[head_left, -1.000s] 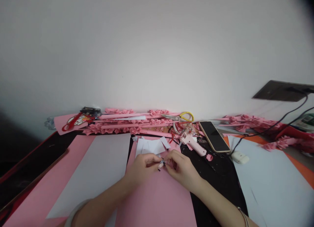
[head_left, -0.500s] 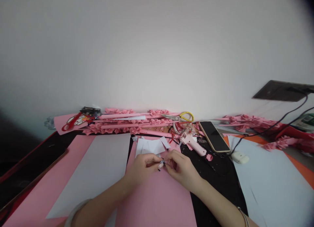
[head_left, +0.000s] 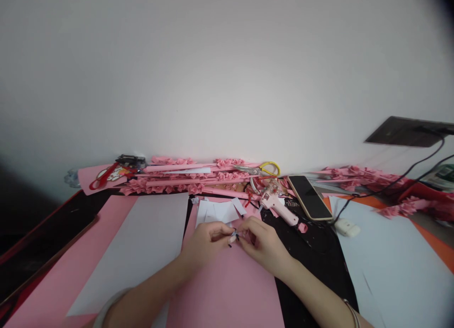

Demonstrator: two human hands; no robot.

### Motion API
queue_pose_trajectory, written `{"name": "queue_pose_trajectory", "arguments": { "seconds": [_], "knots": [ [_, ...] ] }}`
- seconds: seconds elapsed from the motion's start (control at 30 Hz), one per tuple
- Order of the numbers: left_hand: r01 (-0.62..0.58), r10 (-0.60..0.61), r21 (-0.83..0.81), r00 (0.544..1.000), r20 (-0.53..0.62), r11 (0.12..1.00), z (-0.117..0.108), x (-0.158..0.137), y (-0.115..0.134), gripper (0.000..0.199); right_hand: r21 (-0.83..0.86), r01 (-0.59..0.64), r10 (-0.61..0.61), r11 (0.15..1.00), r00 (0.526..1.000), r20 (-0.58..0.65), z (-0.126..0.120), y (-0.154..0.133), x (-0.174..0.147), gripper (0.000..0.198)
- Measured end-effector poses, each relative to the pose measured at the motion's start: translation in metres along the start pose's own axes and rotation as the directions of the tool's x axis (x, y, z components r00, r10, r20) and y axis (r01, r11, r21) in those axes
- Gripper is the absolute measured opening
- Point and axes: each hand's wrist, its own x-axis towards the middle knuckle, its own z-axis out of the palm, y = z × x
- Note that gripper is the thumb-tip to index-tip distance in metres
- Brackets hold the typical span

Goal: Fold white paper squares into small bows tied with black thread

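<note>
Between my fingertips is a small piece of white paper, mostly hidden by the fingers, so its exact shape does not show. My left hand pinches it from the left. From the right, my right hand pinches the same piece, thumb and forefinger close together. Both hands are above a pink paper sheet. Just beyond the fingers lie white paper pieces, one with a folded corner.
Pink paper flower stems lie along the wall, with yellow-handled scissors on them. A pink glue gun, a phone and a white earphone case are on the right. White sheets flank the hands. Cables run to a wall socket.
</note>
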Motion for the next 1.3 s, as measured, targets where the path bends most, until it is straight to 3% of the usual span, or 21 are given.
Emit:
{"name": "queue_pose_trajectory", "arguments": {
  "seconds": [0.3, 0.57, 0.87, 1.13, 1.3],
  "knots": [
    [-0.009, 0.007, -0.052, 0.999, -0.035, 0.999, -0.002, 0.002, -0.001, 0.016, 0.027, 0.004, -0.003, 1.0, 1.0, -0.022, -0.001, 0.0, 0.001, 0.015],
    [0.073, -0.085, -0.171, 0.994, -0.063, 0.983, -0.006, 0.003, 0.011, 0.023, 0.057, 0.003, 0.001, 0.998, 0.997, -0.081, -0.002, -0.003, 0.002, 0.021],
    [0.107, -0.114, -0.207, 0.993, -0.023, 0.972, -0.008, 0.001, 0.014, 0.032, 0.044, 0.006, -0.001, 0.999, 0.994, -0.108, -0.005, -0.002, 0.002, 0.017],
    [0.092, -0.097, -0.206, 0.995, -0.012, 0.974, -0.005, 0.002, 0.01, 0.027, 0.048, 0.019, -0.014, 0.999, 0.996, -0.091, -0.004, 0.0, 0.002, 0.009],
    [0.051, -0.049, -0.183, 0.999, 0.018, 0.982, -0.005, 0.004, -0.001, 0.024, 0.019, -0.011, 0.011, 1.0, 1.0, -0.016, -0.002, 0.003, 0.001, 0.011]
  ]
}}
